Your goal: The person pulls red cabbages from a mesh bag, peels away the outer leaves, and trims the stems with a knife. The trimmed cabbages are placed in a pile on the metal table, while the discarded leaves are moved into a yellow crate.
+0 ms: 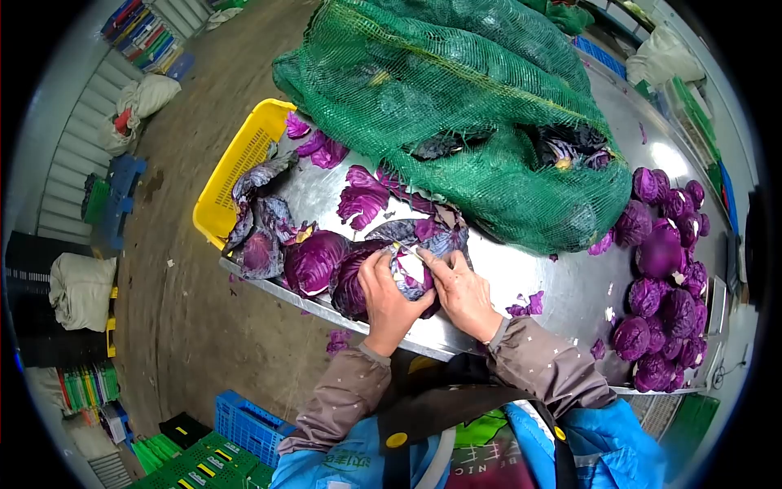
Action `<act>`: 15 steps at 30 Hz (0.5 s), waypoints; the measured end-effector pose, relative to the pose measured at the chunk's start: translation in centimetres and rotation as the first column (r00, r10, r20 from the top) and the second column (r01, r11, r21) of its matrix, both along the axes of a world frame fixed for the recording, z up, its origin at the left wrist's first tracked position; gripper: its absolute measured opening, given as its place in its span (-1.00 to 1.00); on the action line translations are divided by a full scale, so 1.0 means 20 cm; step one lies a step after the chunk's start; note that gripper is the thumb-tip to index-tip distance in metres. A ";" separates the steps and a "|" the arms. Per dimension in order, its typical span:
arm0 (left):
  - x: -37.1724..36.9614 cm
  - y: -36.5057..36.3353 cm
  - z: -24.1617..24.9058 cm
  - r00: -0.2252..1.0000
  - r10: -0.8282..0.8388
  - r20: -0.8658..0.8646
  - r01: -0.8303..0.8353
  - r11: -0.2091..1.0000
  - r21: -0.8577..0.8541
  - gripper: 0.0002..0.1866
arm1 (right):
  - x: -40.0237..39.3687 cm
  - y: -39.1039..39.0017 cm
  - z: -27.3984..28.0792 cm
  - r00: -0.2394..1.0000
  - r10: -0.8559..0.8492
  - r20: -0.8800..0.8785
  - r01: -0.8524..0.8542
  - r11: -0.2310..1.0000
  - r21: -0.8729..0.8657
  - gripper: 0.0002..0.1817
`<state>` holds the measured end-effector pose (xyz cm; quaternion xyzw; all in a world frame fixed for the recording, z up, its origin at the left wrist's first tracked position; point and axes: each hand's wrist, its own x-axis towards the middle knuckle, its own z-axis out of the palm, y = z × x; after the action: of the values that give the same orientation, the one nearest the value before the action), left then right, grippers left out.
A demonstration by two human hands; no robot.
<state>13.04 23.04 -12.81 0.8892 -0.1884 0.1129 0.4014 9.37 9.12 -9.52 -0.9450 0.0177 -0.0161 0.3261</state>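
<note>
A red cabbage [414, 270] with its pale cut stem end facing up sits at the near edge of the metal table, between my two hands. My left hand [386, 292] is closed round its left side. My right hand [462, 289] grips the right side, its thumb and fingertips pressed at the white stem and outer leaves. Whether a small tool is in these fingers cannot be made out. Just left lies another red cabbage [316, 262], and dark loose outer leaves [446, 238] lie behind the held one.
A large green mesh sack [489, 106] of cabbages covers the table's back. Several peeled cabbages [658, 251] are stacked at the right end. A yellow crate [236, 175] stands at the left with leaves by it. Blue [248, 424] and green crates [208, 464] stand on the floor.
</note>
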 end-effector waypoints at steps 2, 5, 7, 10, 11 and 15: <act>0.01 -0.03 0.00 1.000 0.014 -0.014 -0.014 1.000 0.009 -0.12 | 0.02 0.01 -0.01 0.998 -0.057 0.035 0.060 0.992 -0.107 -0.52; 0.05 -0.07 0.01 0.999 0.032 -0.026 -0.032 0.999 0.006 -0.13 | 0.06 -0.01 -0.07 0.994 -0.054 0.092 0.073 0.973 -0.220 -0.47; 0.05 -0.10 0.03 1.000 -0.001 0.002 0.001 0.994 0.106 -0.15 | 0.12 -0.06 -0.10 0.993 -0.077 0.086 0.094 0.973 -0.212 -0.53; 0.05 -0.14 0.04 1.000 -0.006 0.000 0.006 0.989 0.147 -0.17 | 0.22 -0.15 -0.16 0.997 -0.072 -0.034 0.067 0.987 -0.148 -0.60; 0.06 -0.14 0.04 1.000 -0.008 -0.001 0.008 0.990 0.138 -0.16 | 0.25 -0.16 -0.18 0.997 -0.073 -0.038 0.067 0.987 -0.147 -0.60; -0.01 -0.06 -0.02 0.994 -0.077 0.074 0.067 0.990 0.127 -0.11 | 0.29 -0.21 -0.32 0.942 -0.203 -0.268 0.184 0.978 -0.094 -0.51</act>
<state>12.79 21.79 -13.14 0.9000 -0.2425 0.1213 0.3413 15.17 4.85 -15.91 -0.9423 0.1550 0.0834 0.2849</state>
